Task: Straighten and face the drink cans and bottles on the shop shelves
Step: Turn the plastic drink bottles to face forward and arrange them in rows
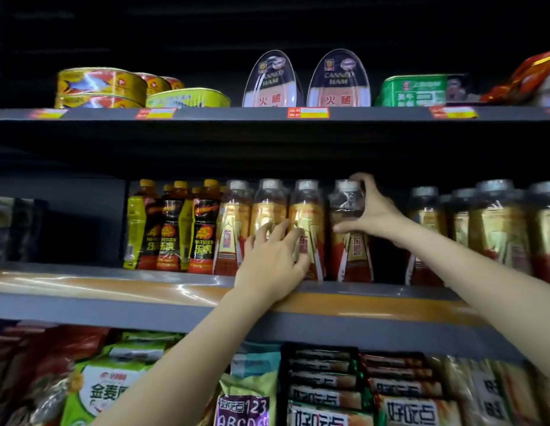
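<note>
A row of clear bottles with gold-and-red labels and grey caps stands on the middle shelf (113, 302). My right hand (370, 210) grips the shoulder of one such bottle (350, 250), thumb below and fingers over the cap. My left hand (273, 256) lies with spread fingers against the fronts of two neighbouring bottles, one (267, 207) behind the fingers and one (307, 210) at the fingertips. Left of them stand black, yellow and red energy drink bottles (169, 229) with yellow caps. More gold-labelled bottles (495, 229) fill the right side.
A dark gap (387, 256) opens right of the gripped bottle. The top shelf carries fish tins (101, 87), two canned hams (307, 81) and a green tin (412, 90). Snack packets (326, 388) fill the shelf below. A dark space (67, 219) lies left of the drinks.
</note>
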### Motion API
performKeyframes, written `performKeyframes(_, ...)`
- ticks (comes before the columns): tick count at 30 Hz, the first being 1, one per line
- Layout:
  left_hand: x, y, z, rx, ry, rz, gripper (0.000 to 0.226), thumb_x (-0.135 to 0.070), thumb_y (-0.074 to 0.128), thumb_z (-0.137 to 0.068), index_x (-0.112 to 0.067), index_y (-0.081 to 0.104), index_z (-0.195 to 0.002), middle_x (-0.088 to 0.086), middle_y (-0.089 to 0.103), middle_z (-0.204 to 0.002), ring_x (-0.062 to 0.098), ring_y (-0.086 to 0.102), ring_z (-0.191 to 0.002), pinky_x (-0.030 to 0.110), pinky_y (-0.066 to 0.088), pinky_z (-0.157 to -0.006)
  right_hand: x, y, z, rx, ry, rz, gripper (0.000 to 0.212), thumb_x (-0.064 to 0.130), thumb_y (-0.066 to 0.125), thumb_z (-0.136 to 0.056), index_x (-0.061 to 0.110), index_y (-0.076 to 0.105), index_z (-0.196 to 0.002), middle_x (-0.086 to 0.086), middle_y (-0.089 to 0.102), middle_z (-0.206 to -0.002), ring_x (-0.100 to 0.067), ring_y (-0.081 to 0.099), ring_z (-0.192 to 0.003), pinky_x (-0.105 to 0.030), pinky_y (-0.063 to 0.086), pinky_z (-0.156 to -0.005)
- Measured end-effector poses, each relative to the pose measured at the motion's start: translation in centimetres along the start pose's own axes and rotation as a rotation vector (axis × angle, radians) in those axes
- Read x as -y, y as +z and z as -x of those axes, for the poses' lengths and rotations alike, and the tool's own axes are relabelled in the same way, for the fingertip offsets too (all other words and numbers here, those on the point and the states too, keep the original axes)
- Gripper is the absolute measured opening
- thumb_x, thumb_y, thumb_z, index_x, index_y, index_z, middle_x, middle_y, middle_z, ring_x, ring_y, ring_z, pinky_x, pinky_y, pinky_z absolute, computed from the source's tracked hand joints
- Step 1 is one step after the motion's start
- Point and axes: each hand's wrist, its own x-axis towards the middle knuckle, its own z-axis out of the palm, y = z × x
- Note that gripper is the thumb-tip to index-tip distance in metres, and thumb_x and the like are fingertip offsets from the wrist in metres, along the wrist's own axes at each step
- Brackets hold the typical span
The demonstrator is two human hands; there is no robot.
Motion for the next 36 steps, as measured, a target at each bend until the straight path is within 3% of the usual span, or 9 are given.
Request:
performKeyframes(5, -0.3, -0.4, 0.4, -0.138, 0.068, 0.044, 0.048, -0.037, 0.036, -0.093, -0.023, 0.036, -0.139, -0.003, 0.032, -0.148, 0.02, 0.024, -0.138, 0.038, 0.022, -0.109, 2.7, -4.1, 5.4, -0.21, -0.137, -0.192, 0.096, 0.016, 0.085, -0.065, 0.031, 0.024, -0.138, 0.017, 0.051, -0.099, -0.005, 0.056, -0.096, -0.021, 0.043, -0.079)
performKeyframes(9, -1.2, -1.9, 1.8, -0.309, 0.214, 0.243, 0.051, -0.043, 0.029, -0.088, -0.021, 0.05, -0.129, -0.006, 0.049, -0.134, 0.01, 0.039, -0.127, 0.025, 0.023, -0.104, 3.8, -6.8, 8.2, -0.291, -0.078, -0.494, 0.09, 0.015, 0.085, -0.064, 0.044, 0.028, -0.127, 0.007, 0.052, -0.111, -0.013, 0.058, -0.104, -0.042, 0.052, -0.088)
performKeyframes(13, -3.4, -3.9, 3.1, -0.14, 0.244, 0.567, 0.051, -0.045, 0.049, -0.092, -0.027, 0.037, -0.138, -0.023, 0.037, -0.126, -0.009, 0.033, -0.118, 0.006, 0.026, -0.093, 5.1, -6.4, 9.0, -0.282, -0.036, -0.532, 0.089, 0.013, 0.085, -0.063, 0.044, 0.029, -0.126, 0.009, 0.051, -0.107, -0.01, 0.056, -0.1, -0.044, 0.052, -0.09)
performKeyframes(18, -3.3, -4.0, 3.2, 0.038, 0.215, 0.571, 0.084, -0.045, 0.066, -0.08, -0.025, 0.018, -0.145, -0.01, 0.037, -0.142, 0.0, 0.037, -0.124, 0.013, 0.031, -0.097, 6.6, -5.7, 9.8, -0.315, -0.135, -0.476, 0.093, 0.016, 0.085, -0.062, 0.045, 0.027, -0.129, 0.007, 0.055, -0.109, -0.012, 0.061, -0.098, -0.036, 0.054, -0.084)
performKeyframes(20, -3.1, -4.2, 3.3, 0.058, 0.184, 0.68, 0.079, -0.04, 0.07, -0.078, -0.028, 0.023, -0.141, -0.011, 0.046, -0.13, -0.003, 0.049, -0.11, 0.004, 0.04, -0.085, 7.2, -5.5, 10.2, -0.28, -0.204, -0.482, 0.092, 0.017, 0.085, -0.062, 0.046, 0.026, -0.127, 0.008, 0.056, -0.111, -0.013, 0.064, -0.097, -0.027, 0.056, -0.079)
performKeyframes(23, -3.3, -4.3, 3.8, 0.016, 0.178, 0.81, 0.065, -0.034, 0.076, -0.074, -0.042, 0.031, -0.12, -0.014, 0.055, -0.115, -0.003, 0.057, -0.098, 0.01, 0.049, -0.079, 7.9, -5.5, 10.7, -0.233, -0.279, -0.493, 0.092, 0.015, 0.084, -0.063, 0.045, 0.026, -0.127, 0.008, 0.058, -0.112, -0.008, 0.067, -0.092, -0.018, 0.055, -0.073)
performKeyframes(27, -3.2, -4.7, 4.8, -0.004, 0.144, 0.893, 0.062, -0.036, 0.078, -0.068, -0.041, 0.035, -0.113, -0.02, 0.055, -0.105, -0.006, 0.058, -0.093, 0.011, 0.05, -0.074, 8.4, -6.6, 10.8, -0.043, -0.234, -0.518, 0.091, 0.027, 0.082, -0.063, 0.049, 0.024, -0.13, 0.006, 0.058, -0.118, -0.008, 0.067, -0.097, -0.023, 0.055, -0.08)
performKeyframes(31, -2.8, -4.8, 5.4, 0.132, 0.105, 0.924, 0.076, -0.053, 0.076, -0.056, -0.033, 0.04, -0.119, -0.017, 0.058, -0.109, 0.0, 0.06, -0.096, 0.015, 0.051, -0.079, 8.2, -8.7, 10.7, 0.033, -0.152, -0.615, 0.052, 0.036, 0.068, -0.07, 0.039, 0.048, -0.119, -0.003, 0.063, -0.118, -0.014, 0.065, -0.102, -0.033, 0.056, -0.084)
performKeyframes(36, -4.9, -3.8, 5.9, 0.424, 0.117, 1.167, 0.061, -0.043, 0.082, -0.063, -0.03, 0.054, -0.115, -0.017, 0.07, -0.103, -0.003, 0.063, -0.096, 0.008, 0.048, -0.073, 6.7, -10.8, 11.8, -0.002, -0.075, -0.56, 0.03, 0.021, 0.066, -0.084, 0.027, 0.056, -0.111, -0.004, 0.064, -0.11, -0.013, 0.067, -0.093, -0.022, 0.055, -0.068)
